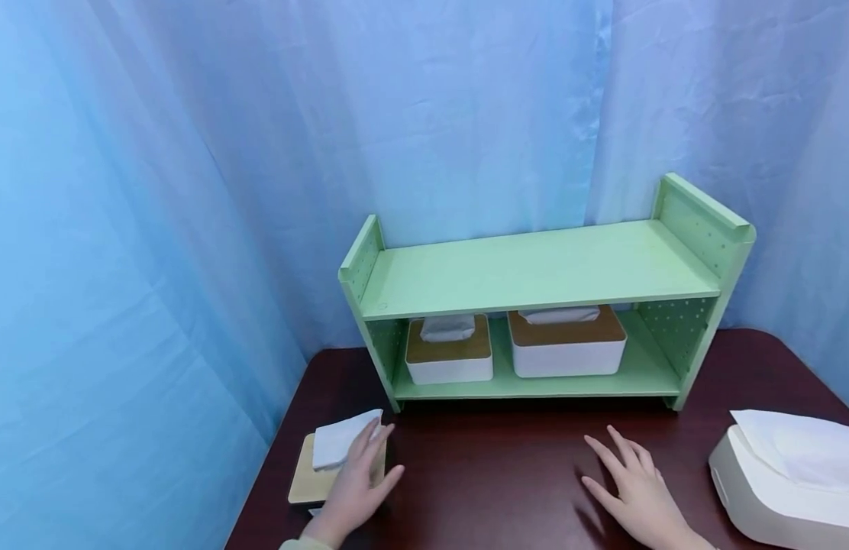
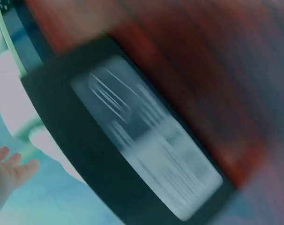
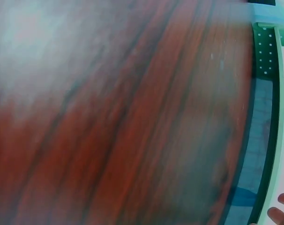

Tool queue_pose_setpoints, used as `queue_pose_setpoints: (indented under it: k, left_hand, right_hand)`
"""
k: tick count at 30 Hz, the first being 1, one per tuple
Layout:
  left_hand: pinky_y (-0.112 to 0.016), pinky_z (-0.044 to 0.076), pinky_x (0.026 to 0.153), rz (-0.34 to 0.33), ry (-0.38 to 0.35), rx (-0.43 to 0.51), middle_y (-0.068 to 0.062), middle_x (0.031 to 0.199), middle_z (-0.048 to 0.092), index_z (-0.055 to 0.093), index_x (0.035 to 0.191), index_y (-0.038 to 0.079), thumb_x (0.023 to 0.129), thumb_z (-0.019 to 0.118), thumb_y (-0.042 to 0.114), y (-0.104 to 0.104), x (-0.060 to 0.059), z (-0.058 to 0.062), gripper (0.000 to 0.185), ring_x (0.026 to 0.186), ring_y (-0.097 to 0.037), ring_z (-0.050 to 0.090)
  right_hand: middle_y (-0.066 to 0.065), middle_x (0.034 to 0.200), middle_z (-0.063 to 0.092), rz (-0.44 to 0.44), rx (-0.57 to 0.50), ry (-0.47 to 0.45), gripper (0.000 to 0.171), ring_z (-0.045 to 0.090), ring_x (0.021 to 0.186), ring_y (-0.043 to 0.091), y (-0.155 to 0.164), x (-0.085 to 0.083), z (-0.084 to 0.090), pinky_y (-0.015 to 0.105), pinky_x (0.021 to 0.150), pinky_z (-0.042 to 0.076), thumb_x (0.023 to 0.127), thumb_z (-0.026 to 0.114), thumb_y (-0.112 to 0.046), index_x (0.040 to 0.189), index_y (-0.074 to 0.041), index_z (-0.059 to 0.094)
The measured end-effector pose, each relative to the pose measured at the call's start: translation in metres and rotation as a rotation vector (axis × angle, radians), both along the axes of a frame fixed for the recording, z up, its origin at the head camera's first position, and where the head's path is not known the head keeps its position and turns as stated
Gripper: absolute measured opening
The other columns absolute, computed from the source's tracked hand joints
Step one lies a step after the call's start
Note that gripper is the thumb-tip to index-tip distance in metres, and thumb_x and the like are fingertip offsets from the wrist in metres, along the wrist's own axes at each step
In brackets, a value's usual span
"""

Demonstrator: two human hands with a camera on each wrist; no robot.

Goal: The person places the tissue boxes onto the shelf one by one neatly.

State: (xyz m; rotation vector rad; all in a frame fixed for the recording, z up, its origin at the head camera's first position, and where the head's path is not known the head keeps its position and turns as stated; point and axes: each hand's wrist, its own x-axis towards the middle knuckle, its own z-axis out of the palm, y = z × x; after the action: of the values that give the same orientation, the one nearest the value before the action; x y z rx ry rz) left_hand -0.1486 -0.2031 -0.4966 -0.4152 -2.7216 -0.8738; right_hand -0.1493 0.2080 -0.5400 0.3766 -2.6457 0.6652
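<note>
My left hand (image 1: 356, 489), its fingers loosely spread, is over the right side of a tissue box with a tan lid (image 1: 302, 480) and a white tissue (image 1: 338, 441). Whether it touches the box cannot be told. In the left wrist view the box shows a dark side with a printed label (image 2: 175, 164), while the left fingers (image 2: 22, 171) appear at the left edge. My right hand (image 1: 637, 489) hovers over the dark red table (image 1: 486, 473) with fingers apart, holding nothing. Fingertips (image 3: 278, 215) of that hand show at the right wrist view's lower right corner.
A light green two-tier shelf (image 1: 541, 267) stands at the back. On its lower tier sit a smaller wood-topped tissue box (image 1: 449, 372) and a larger one (image 1: 569, 359). A white tissue box (image 1: 775, 496) lies at the right. Blue curtains (image 1: 466, 114) hang behind and at left.
</note>
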Motion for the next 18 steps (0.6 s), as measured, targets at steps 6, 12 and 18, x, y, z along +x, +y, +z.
queue_pose_setpoints:
  k: [6, 12, 18]
  left_hand:
    - [-0.059, 0.041, 0.094, 0.133, -0.031, 0.000, -0.029, 0.146, 0.031, 0.047, 0.139, 0.007, 0.083, 0.071, 0.029, -0.043, 0.001, -0.003, 0.065, 0.130, -0.049, 0.034]
    - [-0.071, 0.026, 0.098, 0.297, -0.193, -0.096, -0.038, 0.147, 0.018, 0.039, 0.142, 0.004, 0.087, 0.063, 0.046, -0.079, 0.005, -0.011, 0.074, 0.133, -0.056, 0.018]
    - [-0.075, 0.021, 0.094, 0.347, -0.139, -0.052, -0.045, 0.136, 0.026, 0.039, 0.141, 0.002, 0.081, 0.064, 0.057, -0.102, 0.004, -0.034, 0.085, 0.125, -0.062, 0.023]
  right_hand:
    - [0.022, 0.138, 0.044, 0.021, -0.059, 0.019, 0.061, 0.043, 0.114, 0.043, -0.014, -0.005, -0.003, 0.060, 0.080, 0.040, 0.079, 0.075, -0.025, 0.134, -0.014, 0.051]
    - [0.024, 0.137, 0.045, 0.096, -0.114, 0.057, 0.066, 0.046, 0.113, 0.042, -0.038, -0.015, -0.006, 0.056, 0.080, 0.045, 0.076, 0.078, -0.020, 0.135, -0.013, 0.050]
    - [0.025, 0.141, 0.039, 0.185, -0.194, -0.019, 0.071, 0.045, 0.116, 0.047, -0.061, -0.025, -0.002, 0.058, 0.081, 0.045, 0.075, 0.079, -0.026, 0.137, -0.014, 0.047]
